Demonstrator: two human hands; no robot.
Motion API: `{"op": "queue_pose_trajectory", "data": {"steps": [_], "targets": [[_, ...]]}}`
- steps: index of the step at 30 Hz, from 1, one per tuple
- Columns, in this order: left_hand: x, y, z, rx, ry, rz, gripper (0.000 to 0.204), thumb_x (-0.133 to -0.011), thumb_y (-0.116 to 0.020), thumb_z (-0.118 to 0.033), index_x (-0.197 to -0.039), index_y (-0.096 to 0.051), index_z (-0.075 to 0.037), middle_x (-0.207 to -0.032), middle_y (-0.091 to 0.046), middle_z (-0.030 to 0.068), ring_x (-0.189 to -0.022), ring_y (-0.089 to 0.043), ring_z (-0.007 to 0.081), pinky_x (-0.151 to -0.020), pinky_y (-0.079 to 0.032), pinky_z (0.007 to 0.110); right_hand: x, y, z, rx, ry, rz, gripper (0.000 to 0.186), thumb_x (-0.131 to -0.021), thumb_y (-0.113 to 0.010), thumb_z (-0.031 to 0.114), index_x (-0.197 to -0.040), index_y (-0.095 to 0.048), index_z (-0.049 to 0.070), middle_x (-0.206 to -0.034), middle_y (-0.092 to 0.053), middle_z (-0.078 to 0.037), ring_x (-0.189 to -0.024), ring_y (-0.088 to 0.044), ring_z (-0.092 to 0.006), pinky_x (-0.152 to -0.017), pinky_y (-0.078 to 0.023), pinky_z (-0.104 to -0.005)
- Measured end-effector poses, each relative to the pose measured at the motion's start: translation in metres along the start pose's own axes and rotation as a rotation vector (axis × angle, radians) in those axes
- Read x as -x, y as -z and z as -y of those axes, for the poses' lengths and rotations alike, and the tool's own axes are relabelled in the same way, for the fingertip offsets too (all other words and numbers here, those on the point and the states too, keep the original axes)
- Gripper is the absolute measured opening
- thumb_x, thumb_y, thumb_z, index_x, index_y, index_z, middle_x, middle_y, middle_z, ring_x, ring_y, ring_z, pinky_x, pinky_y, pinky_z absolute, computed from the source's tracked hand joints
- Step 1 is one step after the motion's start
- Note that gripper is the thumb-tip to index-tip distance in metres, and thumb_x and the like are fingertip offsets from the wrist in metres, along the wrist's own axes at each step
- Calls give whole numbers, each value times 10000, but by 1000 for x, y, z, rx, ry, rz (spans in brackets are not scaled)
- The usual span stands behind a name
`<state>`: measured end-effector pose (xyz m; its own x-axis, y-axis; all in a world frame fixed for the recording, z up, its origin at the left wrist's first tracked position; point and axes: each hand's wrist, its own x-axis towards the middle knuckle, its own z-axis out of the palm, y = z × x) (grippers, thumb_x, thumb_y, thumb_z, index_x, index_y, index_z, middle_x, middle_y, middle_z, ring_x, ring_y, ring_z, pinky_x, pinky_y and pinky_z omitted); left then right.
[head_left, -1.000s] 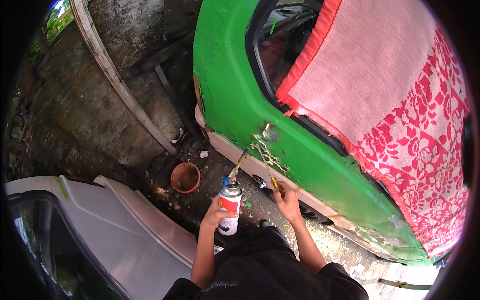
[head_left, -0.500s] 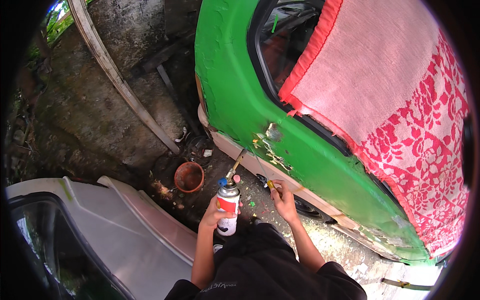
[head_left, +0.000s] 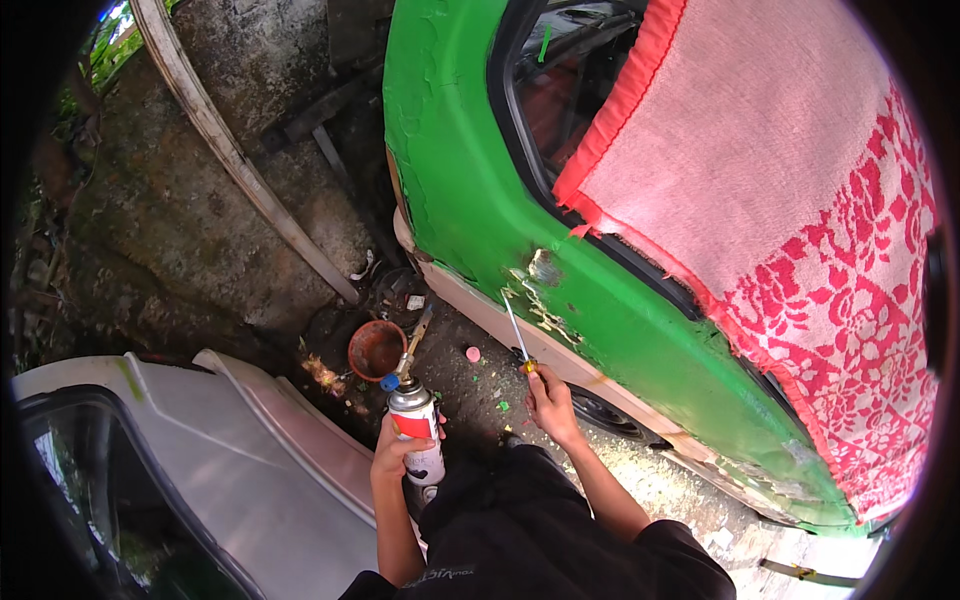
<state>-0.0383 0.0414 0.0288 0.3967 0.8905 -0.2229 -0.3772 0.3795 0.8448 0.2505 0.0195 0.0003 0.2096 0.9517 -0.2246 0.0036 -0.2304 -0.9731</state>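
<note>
My left hand (head_left: 396,450) is wrapped round a blowtorch (head_left: 413,420), a white and red gas can with a brass nozzle and a blue knob, its tip pointing up and away from the car. In my right hand (head_left: 552,403) is a screwdriver (head_left: 517,333) with a yellow handle and a long thin shaft. Its tip lies at or close to the peeling paint on the green car body (head_left: 590,300); contact is hard to make out. Around the tip the paint is flaked, with a bare patch (head_left: 543,267) and pale curled edges.
A terracotta pot (head_left: 378,350) and a pink cap (head_left: 473,354) are on the ground, with paint chips scattered about. A pink and red towel (head_left: 740,150) covers the car's window and roof. Close on my left stands a grey vehicle (head_left: 250,450). A long curved strip (head_left: 225,145) leans behind.
The blowtorch has swung left and down, away from the green panel. My right hand has shifted slightly left, and the screwdriver's tip now lies over the flaked paint.
</note>
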Motion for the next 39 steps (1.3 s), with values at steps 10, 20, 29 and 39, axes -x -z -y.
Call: {"op": "queue_pose_trajectory", "data": {"steps": [10,20,29,39], "targets": [[-16,20,-16,-94,-44,1,665,-558,-790,1,-1197,-605,27,-1016,-720,175,-829,-727,276,-765,-601,400,-12,-26,-3,312,142,-350,337,-1076,-529,290,-1187,-664,2,-620,-536,-39,-548,-484,-124,-529,-406,-340],[-19,23,-14,-102,43,93,701,-562,-823,26,-1223,-593,-8,-1050,-716,148,-868,-717,240,-800,-594,388,-20,-28,-15,295,113,-406,304,-1046,-575,254,-1174,-682,-1,-618,-556,-130,-555,-509,-186,-571,-442,-380],[-16,26,-10,-158,92,90,723,-552,-830,19,-1234,-591,-2,-1057,-716,153,-873,-719,252,-799,-594,397,-22,-29,-22,341,179,-439,298,-1051,-578,250,-1177,-689,4,-630,-549,-105,-533,-464,-152,-543,-412,-351],[-14,23,-11,-189,74,131,706,-552,-850,-9,-1215,-606,-2,-1045,-720,137,-871,-716,229,-802,-585,378,-30,-28,-26,338,195,-426,313,-1036,-606,247,-1186,-683,-17,-633,-543,-137,-541,-485,-159,-561,-426,-354]]}}
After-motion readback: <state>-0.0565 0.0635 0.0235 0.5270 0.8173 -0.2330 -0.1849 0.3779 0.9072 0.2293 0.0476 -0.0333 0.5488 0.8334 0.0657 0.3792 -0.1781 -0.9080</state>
